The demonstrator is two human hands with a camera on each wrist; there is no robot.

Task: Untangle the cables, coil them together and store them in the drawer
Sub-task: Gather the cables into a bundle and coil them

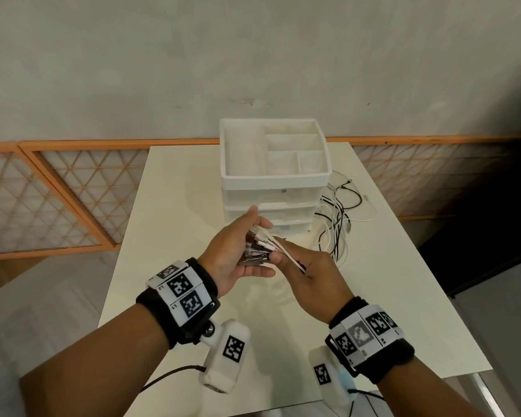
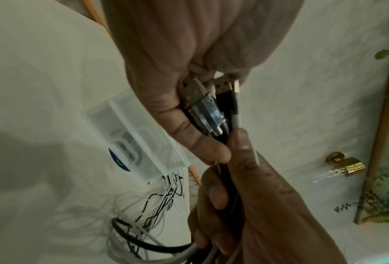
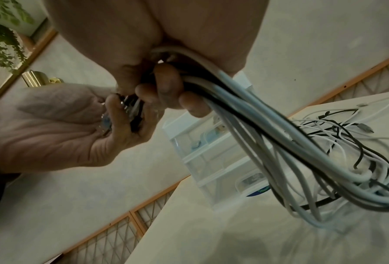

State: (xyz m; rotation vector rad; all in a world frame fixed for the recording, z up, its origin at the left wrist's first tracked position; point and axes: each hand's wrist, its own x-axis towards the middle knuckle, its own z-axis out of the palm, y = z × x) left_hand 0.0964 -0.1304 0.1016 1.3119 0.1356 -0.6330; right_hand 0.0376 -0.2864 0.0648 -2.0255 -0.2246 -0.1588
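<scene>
White table point(image 1: 169, 206), both hands' fingers point(image 2: 209, 150) gripping cables point(image 3: 268, 135)

So the drawer unit point(image 1: 275, 188) sits at the table's point(image 1: 175, 206) far edge, loose cables point(image 1: 340, 218) piled right beside it toward the right edge.

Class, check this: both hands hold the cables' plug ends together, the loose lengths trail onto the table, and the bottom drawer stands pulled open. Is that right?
Not quite: the head view shows every drawer closed. The rest holds: left hand and right hand hold the plug ends; lengths trail on the table.
</scene>
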